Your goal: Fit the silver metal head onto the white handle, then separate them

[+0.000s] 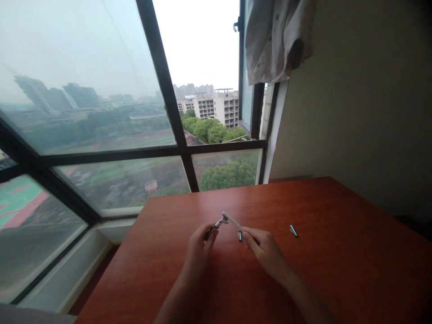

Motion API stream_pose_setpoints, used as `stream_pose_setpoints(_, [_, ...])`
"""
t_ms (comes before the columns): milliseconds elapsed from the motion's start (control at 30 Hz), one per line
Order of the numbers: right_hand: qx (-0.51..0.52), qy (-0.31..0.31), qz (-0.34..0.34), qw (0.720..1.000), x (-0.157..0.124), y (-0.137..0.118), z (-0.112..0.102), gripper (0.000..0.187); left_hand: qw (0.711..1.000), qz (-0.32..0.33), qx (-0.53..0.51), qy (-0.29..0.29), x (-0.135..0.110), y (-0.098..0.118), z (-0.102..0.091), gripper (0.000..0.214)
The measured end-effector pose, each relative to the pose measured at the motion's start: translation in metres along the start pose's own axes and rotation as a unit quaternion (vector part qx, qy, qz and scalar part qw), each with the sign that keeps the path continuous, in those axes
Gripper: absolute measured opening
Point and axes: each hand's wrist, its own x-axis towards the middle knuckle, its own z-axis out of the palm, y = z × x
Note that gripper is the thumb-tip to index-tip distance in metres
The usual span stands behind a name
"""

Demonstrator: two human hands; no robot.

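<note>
My left hand (199, 247) is closed around the dark handle of a razor (218, 222), its silver head end pointing up and to the right. Between the fingers of my right hand (265, 247) is a slim, pale toothbrush (235, 221), held by the handle. Its head end meets the razor's head, or lies just in front of it; which of the two is too small to tell. Close by my right fingertips, a small teal-and-black razor cartridge (240, 236) lies on the table, partly hidden. Another teal-and-black cartridge (293, 231) lies farther right.
Both hands are above a reddish-brown wooden table (162, 252). Past its far edge stand dark-framed windows (187, 157), one pane swung open. A light garment (276, 40) hangs at the upper right, beside a plain wall (351, 103).
</note>
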Motion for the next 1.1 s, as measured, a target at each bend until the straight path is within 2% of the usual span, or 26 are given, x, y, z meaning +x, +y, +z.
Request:
stream_pose_setpoints(167, [-0.017,0.017,-0.009,1.0,0.0008,0.0038,0.0001,0.034,0.999,0.035,0.012,0.006,0.0007,0.0041,0.0007,0.023])
stream_pose_setpoints(333, [-0.021,0.011,-0.013,1.0,-0.0002,0.0035,0.0018,0.033,0.998,0.018,0.018,0.065,0.002,-0.0009,-0.0035,0.023])
stream_pose_setpoints(433, [-0.022,0.007,-0.017,1.0,-0.0003,0.0014,0.0027,0.033,0.997,0.011,0.019,0.077,0.0023,-0.0036,-0.0054,0.024])
stream_pose_setpoints(700, [-0.026,0.035,-0.021,0.999,0.0017,0.0075,0.0037,0.034,0.999,0.028,0.015,0.028,0.0016,-0.0005,-0.0008,0.026])
stream_pose_setpoints(933, [-0.011,0.023,-0.021,0.999,0.0004,0.004,0.003,0.033,0.998,-0.021,-0.018,0.063,0.0018,-0.0044,-0.0024,0.031])
stream_pose_setpoints(1100, [-0.002,0.009,-0.019,1.0,0.0002,-0.0003,0.0004,0.034,0.995,-0.056,-0.071,0.03,0.0021,-0.0019,-0.0014,0.039])
